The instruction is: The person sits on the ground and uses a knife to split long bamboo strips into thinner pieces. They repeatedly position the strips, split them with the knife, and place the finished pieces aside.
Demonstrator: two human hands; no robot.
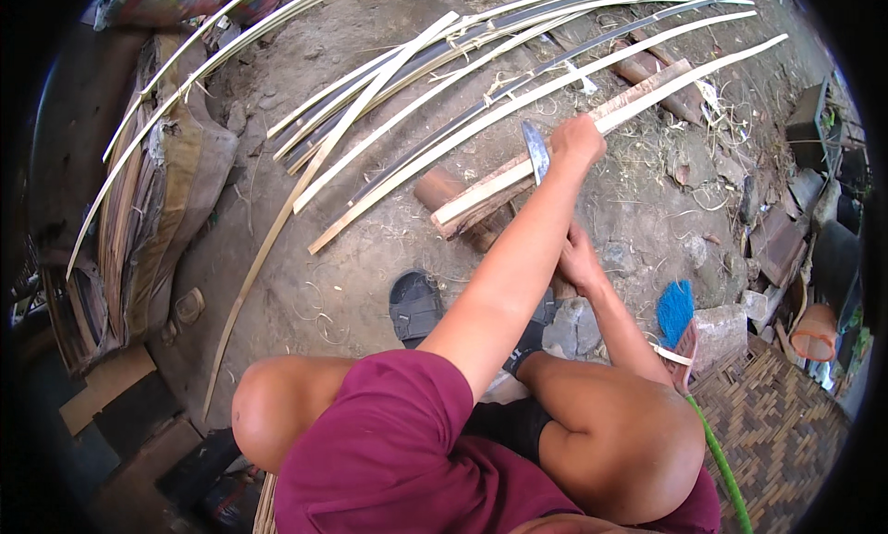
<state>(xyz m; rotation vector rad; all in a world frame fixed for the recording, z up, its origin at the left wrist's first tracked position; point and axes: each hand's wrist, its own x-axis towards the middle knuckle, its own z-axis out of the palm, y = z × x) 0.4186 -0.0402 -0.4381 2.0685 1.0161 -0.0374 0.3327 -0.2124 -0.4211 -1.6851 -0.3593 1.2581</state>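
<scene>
Strip [694, 82] pinned along the board, knife [535, 152] alongside!

Left hand [578, 141] clamped right down over the strip, fingers wrapped tight, no gap showing. Right hand [583, 257] at six o'clock from the left one, curled closed as well, apparently round the knife's handle, though with the join hidden behind the left forearm. Blade just off to nine o'clock of the left hand, tip up near twelve; touching the strip or just shy of it, cannot tell.

And the strip itself: lying on the rough brown board [638, 92], near end toward eight o'clock, far end running out past the wood to two. More long strips [393, 79] on the ground out toward ten.

Light, by the look of it, stiff over a short span, springy over that long overhang. Probably smooth enough to slide lengthwise, perhaps sharp along the edges. Best gripped flat on the two-o'clock side of the blade, pressed down over solid board. Not by the far tip: too much whip out there!
</scene>
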